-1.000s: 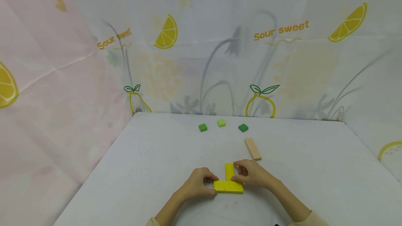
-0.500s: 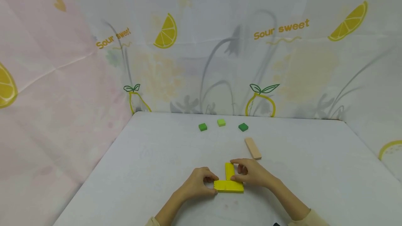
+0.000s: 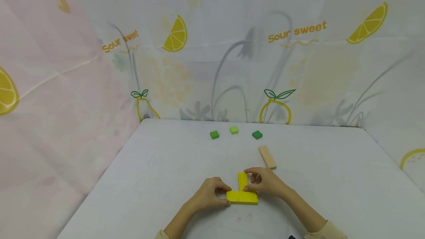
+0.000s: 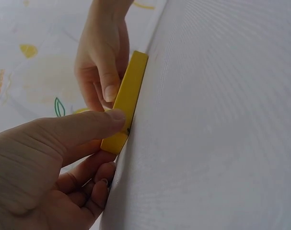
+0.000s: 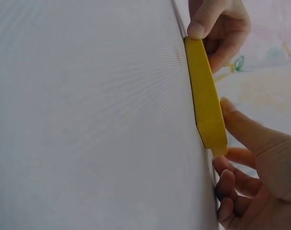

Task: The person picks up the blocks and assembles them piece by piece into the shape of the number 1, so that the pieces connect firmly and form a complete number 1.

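Fingers [image 4: 90, 126] are pinching on the worktop [image 3: 149, 180]; left hand [image 3: 210, 194] the front yellow block [image 3: 243, 198], right hand [image 3: 265, 182] the rear yellow block [image 3: 242, 181]; a T is apparently forming; wooden block [image 3: 267, 157], green blocks [image 3: 234, 130] are lying unused.

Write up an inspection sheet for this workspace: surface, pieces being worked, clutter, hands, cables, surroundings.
Surface: white tabletop.
Pieces being worked: long yellow block lying crosswise; short yellow block behind it, its near end appearing to meet the long one's far side.
Clutter: three small green blocks toward the back; pale wooden block nearer; small dark object cut off at the bottom edge, unidentifiable.
Hands: left hand grips the long block's left end; right hand pinches the short block.
Cables: nothing seen.
Surroundings: pale backdrop printed with lemons and "Sour sweet".
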A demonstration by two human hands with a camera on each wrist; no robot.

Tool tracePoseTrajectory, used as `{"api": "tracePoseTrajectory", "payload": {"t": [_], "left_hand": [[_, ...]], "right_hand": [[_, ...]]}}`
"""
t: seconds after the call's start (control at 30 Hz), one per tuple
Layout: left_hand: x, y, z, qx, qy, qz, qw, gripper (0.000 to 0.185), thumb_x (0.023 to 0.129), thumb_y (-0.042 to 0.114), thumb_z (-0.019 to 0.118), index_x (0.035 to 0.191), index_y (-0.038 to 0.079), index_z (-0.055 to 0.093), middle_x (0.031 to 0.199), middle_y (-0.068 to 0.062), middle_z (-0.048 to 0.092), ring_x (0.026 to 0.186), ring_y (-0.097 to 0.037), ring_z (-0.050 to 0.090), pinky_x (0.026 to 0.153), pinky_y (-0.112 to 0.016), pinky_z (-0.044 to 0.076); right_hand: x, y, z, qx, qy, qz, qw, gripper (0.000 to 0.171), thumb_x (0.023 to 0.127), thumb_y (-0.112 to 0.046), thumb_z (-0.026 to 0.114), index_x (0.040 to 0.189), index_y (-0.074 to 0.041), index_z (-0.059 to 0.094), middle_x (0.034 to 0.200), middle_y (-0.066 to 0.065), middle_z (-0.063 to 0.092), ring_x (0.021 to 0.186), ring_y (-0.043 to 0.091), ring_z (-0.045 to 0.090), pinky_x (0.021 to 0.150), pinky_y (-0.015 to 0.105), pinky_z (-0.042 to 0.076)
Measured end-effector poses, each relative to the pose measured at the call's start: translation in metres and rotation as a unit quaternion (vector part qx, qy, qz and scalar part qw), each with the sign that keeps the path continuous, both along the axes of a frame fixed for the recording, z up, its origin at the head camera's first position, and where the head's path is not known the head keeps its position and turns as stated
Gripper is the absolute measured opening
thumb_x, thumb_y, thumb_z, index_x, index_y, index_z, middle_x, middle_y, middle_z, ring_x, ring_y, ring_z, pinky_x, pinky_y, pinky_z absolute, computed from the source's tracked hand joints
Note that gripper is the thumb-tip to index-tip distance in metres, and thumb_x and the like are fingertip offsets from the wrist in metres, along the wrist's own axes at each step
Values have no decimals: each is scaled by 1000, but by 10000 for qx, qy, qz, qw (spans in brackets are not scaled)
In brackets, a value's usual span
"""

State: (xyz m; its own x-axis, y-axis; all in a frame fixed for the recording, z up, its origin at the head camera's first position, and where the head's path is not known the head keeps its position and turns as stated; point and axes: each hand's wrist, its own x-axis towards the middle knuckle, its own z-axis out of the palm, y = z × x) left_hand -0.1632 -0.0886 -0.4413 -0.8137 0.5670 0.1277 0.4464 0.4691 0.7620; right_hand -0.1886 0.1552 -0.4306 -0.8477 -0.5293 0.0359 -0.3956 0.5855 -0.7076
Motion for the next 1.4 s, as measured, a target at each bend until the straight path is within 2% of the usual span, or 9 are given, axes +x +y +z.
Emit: {"api": "tracePoseTrajectory", "payload": {"t": [0.13,0.4,0.67,1.23,1.4], "left_hand": [[1,-1,0,13,-18,11,10000,30,69,11,80,96,0,73,81,2,62,74,-1,51,69,-18,46],[1,-1,-1,60,-121,14,9999,30,69,11,80,97,0,72,83,3,62,75,-1,51,70,-18,46],[1,-1,-2,115,-123,27,9999,30,69,9,80,96,0,72,84,2,63,75,-1,52,71,-18,47],[2,0,-1,149,-108,67,9998,30,69,9,80,96,0,72,82,2,61,75,-2,51,70,-18,47],[2,0,-3,148,-34,49,9999,29,69,10,80,96,0,73,81,3,61,74,-1,51,69,-18,46]], "right_hand": [[0,0,0,-5,-31,-2,10000,57,79,-30,75,117,8,59,78,-3,53,63,6,45,55,20,40],[-3,12,0,-204,-405,239,9987,54,81,-25,74,121,8,57,80,-2,55,62,6,44,55,19,37],[-4,16,-2,-324,-263,400,9983,52,83,-23,72,119,11,56,78,-3,56,61,3,43,55,18,38],[2,16,2,-407,-339,229,9983,53,82,-22,73,121,10,55,80,-2,56,63,3,45,57,18,41],[0,25,5,-455,-52,6,9990,53,81,-22,74,122,7,56,82,-1,56,66,5,48,60,19,44]]}}
